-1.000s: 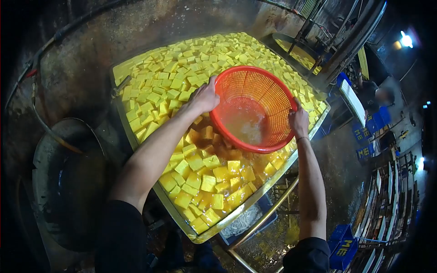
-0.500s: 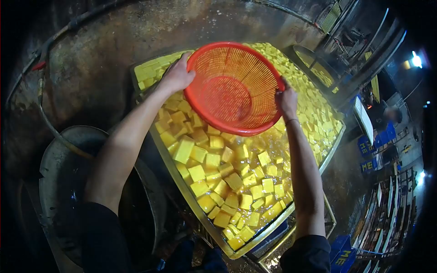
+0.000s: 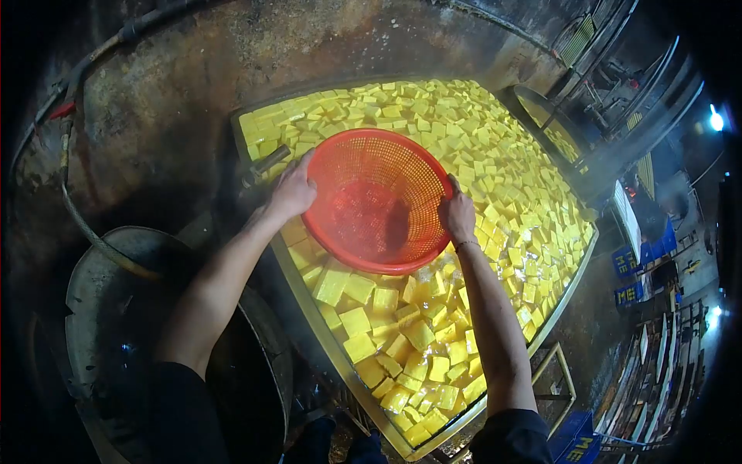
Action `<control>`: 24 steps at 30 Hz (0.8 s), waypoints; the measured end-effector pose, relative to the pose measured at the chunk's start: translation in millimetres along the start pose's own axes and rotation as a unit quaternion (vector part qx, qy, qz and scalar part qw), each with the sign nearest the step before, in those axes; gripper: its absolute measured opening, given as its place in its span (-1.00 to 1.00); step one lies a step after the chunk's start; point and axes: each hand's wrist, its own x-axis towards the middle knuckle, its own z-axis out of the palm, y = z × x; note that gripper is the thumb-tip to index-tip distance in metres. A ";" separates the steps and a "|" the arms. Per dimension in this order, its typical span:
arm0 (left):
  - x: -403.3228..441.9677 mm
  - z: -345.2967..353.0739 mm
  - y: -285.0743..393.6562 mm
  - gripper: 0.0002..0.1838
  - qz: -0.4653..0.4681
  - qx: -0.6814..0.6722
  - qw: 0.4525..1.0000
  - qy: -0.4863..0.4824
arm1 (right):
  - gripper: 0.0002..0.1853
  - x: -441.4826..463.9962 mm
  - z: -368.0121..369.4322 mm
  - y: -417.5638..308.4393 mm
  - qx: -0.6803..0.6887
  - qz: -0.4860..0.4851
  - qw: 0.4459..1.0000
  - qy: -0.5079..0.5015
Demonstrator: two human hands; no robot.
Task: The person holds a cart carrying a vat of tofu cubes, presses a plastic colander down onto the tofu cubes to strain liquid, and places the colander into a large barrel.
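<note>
The person's left grip (image 3: 295,188) and right grip (image 3: 460,214) clamp opposite sides of a round red plastic mesh basket (image 3: 367,207); yellow cube-shaped blocks (image 3: 495,213) spread around the basket

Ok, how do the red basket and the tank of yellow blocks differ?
The red basket is smaller and round; the tank is larger, with corners. The tank is crowded with yellow blocks; the red basket, gripped by the left hand and right hand, shows none inside. Both are open-topped.
</note>
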 end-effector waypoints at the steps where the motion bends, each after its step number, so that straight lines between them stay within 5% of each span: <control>1: -1.1 2.4 1.8 -0.35 0.005 -0.014 1.000 -0.001 | -0.40 -0.7 6.5 3.6 -0.002 -0.001 1.000 0.005; 18: -17.2 48.3 -6.1 -0.25 -0.049 0.118 0.990 -0.052 | -0.40 -23.0 49.5 21.2 -0.006 0.056 0.998 -0.032; 24: -12.5 30.3 5.2 -0.32 -0.068 0.146 0.985 -0.060 | -0.40 -5.1 13.1 13.0 0.020 0.031 0.999 -0.025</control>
